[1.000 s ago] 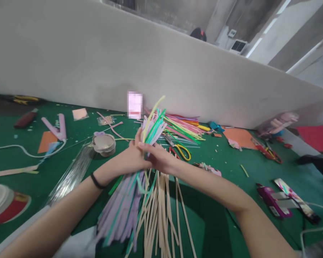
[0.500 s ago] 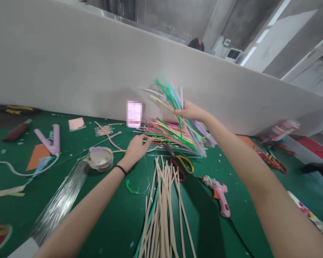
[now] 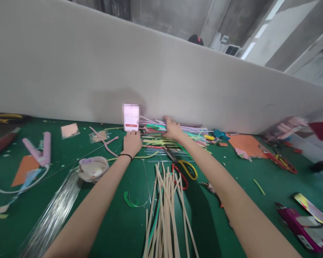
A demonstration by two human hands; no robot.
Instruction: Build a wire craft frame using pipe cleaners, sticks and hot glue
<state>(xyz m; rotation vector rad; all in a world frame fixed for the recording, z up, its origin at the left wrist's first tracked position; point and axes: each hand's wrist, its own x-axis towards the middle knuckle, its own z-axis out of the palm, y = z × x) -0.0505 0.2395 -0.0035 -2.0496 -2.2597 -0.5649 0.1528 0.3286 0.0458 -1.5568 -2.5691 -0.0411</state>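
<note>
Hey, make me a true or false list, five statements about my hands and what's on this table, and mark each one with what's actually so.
1. The right hand is at the pile of coloured strips. True.
2. The left hand is gripping the yellow-handled scissors. False: it is at the lower edge of the lit screen, and the scissors lie apart from it.
3. Beige sticks lie on the green table between the two forearms. True.
4. The pink two-armed tool lies at the picture's right edge. False: it lies on the left side.
5. The bundle of clear strands is left of the beige sticks. True.
</note>
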